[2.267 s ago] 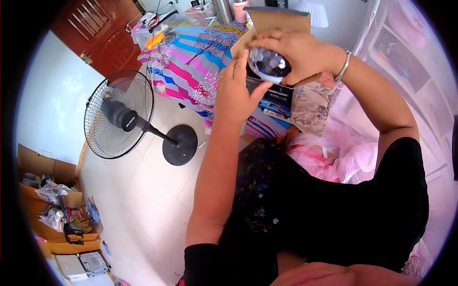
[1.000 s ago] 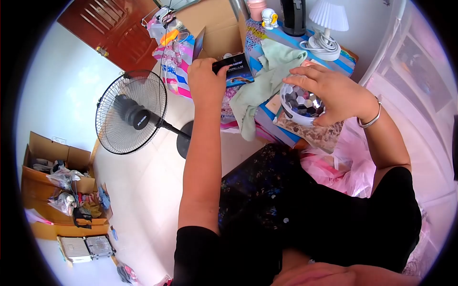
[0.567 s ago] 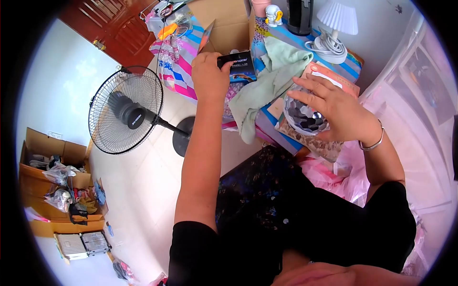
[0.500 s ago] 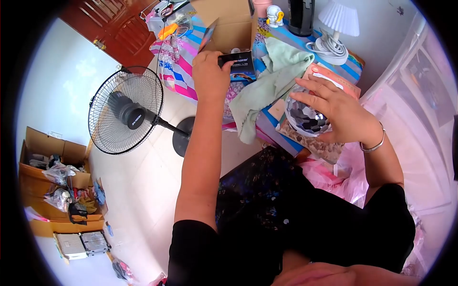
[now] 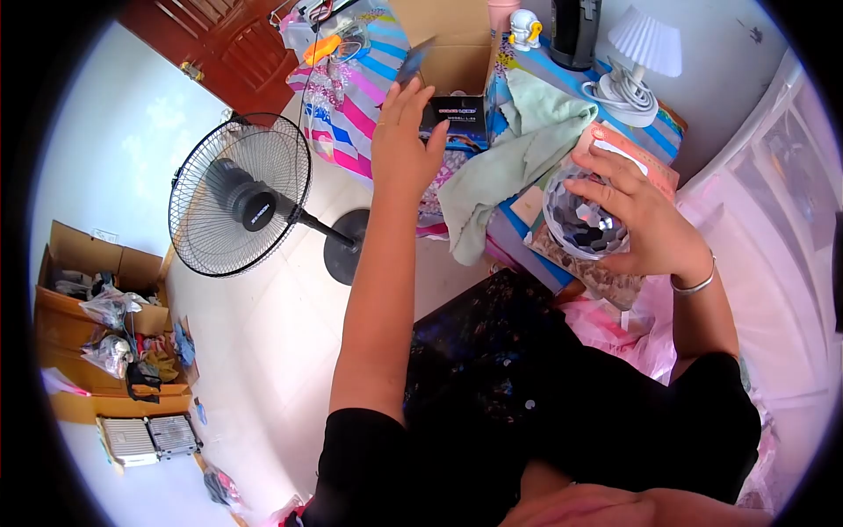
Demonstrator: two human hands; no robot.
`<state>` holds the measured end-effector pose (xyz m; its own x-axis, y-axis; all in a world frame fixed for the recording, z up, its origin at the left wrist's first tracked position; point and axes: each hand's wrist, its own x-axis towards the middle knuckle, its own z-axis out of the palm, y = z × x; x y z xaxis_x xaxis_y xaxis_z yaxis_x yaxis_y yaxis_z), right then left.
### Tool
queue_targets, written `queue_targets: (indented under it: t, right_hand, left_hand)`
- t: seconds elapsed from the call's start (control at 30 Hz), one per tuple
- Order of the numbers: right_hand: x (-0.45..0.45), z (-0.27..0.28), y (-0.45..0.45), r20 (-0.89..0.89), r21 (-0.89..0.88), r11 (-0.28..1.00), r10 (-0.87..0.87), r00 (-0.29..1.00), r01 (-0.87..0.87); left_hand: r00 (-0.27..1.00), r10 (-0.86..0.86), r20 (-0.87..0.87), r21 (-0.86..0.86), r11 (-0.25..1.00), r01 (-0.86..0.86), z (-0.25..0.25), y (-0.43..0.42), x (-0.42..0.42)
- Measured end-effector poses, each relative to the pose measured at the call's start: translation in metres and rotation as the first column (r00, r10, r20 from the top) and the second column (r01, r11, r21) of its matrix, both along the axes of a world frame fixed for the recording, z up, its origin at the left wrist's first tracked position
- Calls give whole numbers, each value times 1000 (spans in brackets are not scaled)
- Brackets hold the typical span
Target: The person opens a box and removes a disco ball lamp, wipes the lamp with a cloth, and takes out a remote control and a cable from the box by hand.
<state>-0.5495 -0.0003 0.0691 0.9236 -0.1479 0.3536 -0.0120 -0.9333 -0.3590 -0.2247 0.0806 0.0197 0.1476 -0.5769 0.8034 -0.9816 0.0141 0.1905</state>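
Observation:
A faceted, mirror-like ball lamp (image 5: 581,220) rests over a patterned book or board (image 5: 606,283) on the table's near right corner. Curved round its right side, the fingers of my right hand (image 5: 645,215) hold it. My left hand (image 5: 406,136), fingers spread, is beside the open cardboard box (image 5: 458,57), at its left flap. The box has a dark printed front (image 5: 457,119); its inside is mostly hidden. Between box and lamp lies a pale green cloth (image 5: 518,158).
Behind are a white pleated lamp (image 5: 645,42) with a coiled cord, a black appliance (image 5: 575,33) and a small white figurine (image 5: 525,31). A standing fan (image 5: 241,198) is at the left. Pink netting (image 5: 654,329) hangs at the right.
The ball lamp has come out of the box and down to the table's right side in my right hand. My left hand has let go of the box front and opened.

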Motion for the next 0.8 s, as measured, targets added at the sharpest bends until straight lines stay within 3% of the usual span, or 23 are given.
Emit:
queue_targets:
  t: [0.1,0.2,0.27,0.37,0.4,0.53,0.67,0.73,0.77,0.8]
  right_hand:
    - [2,1,-3,30,-44,999,-1,1000,3]
    - [15,3,3,57,-45,999,15,998,-13]
    - [32,0,9,135,-8,996,86,987,-86]
    - [60,-9,10,103,-35,993,117,988,-114]
    - [68,-8,11,92,-70,985,165,982,-159]
    - [87,-20,12,94,-154,977,166,982,-151]
    - [86,-22,1,111,-116,975,204,973,-191]
    - [79,-20,-20,71,113,941,311,948,-318]
    - [75,-21,-34,75,113,943,307,949,-314]
    - [71,-22,-50,42,544,812,226,973,-212]
  left_hand:
    - [998,-3,57,-29,1000,5,-11,16,-5]
    - [998,-58,-32,22,998,59,-16,33,-23]
    - [959,-216,-183,90,968,235,-15,43,-40]
    - [896,-350,-274,85,919,385,-14,52,-65]
    - [844,-356,-402,147,885,443,-15,55,-71]
    - [845,-300,-442,177,895,410,-22,54,-90]
    - [878,-213,-430,162,938,307,-29,50,-100]
    - [862,-209,-463,94,955,281,-33,51,-105]
    - [863,-212,-460,96,954,285,-34,51,-107]
    - [875,-198,-442,91,960,263,-33,51,-110]
